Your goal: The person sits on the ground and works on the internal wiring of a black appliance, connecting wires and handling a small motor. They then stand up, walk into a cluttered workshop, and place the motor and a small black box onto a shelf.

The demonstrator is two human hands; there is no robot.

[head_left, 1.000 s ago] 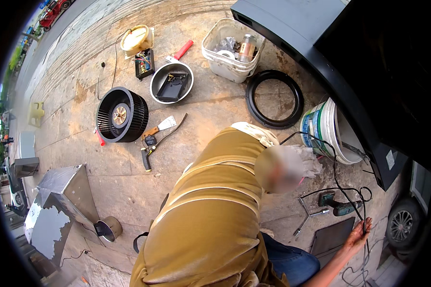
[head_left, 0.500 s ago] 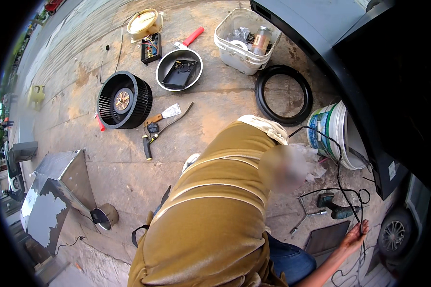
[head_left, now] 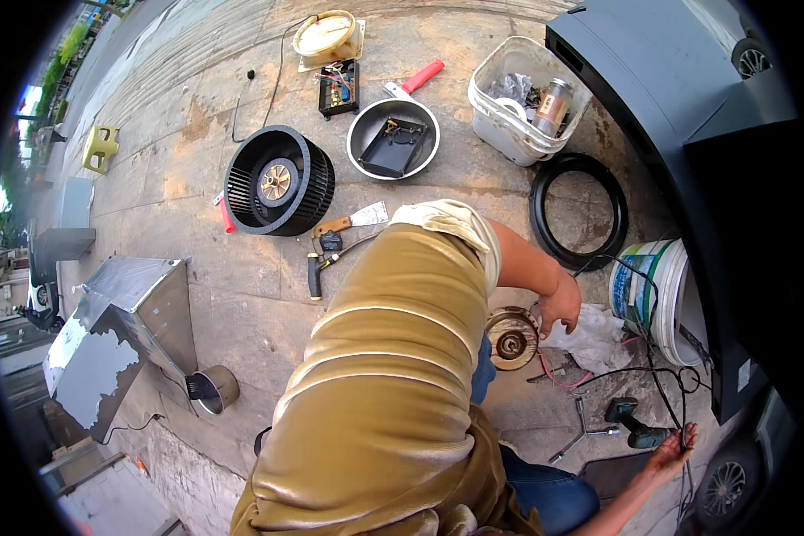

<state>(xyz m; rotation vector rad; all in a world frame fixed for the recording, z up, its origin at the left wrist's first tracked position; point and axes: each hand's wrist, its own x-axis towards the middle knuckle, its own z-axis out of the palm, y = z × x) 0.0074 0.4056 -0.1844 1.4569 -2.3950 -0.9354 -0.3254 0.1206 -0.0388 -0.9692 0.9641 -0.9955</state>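
My left hand (head_left: pixel 560 305) reaches out of a brown sleeve with a pale cuff. Its fingers hang loosely apart, and I see nothing held in them. Close beside it lies a round brown motor-like part (head_left: pixel 512 339) with a ringed centre. A crumpled white rag (head_left: pixel 590 341) is just past the fingers, with a thin pink wire (head_left: pixel 556 379) below. At the lower right, my right hand (head_left: pixel 671 450) is closed around a black cable (head_left: pixel 662 393). That cable loops up past a tipped white bucket (head_left: pixel 639 290).
A green-black power drill (head_left: pixel 636 423) and a metal socket wrench (head_left: pixel 583 432) lie near my right hand. Farther off are a black ring (head_left: pixel 536 204), a black blower wheel (head_left: pixel 305 192), a metal bowl (head_left: pixel 431 159) and a white tub (head_left: pixel 500 134). A large dark cabinet (head_left: pixel 639 98) overhangs the right.
The view has shifted, so the floor things appear farther right. My left forearm and hand have come into sight, with the round part beside them. My right hand still grips the cable.
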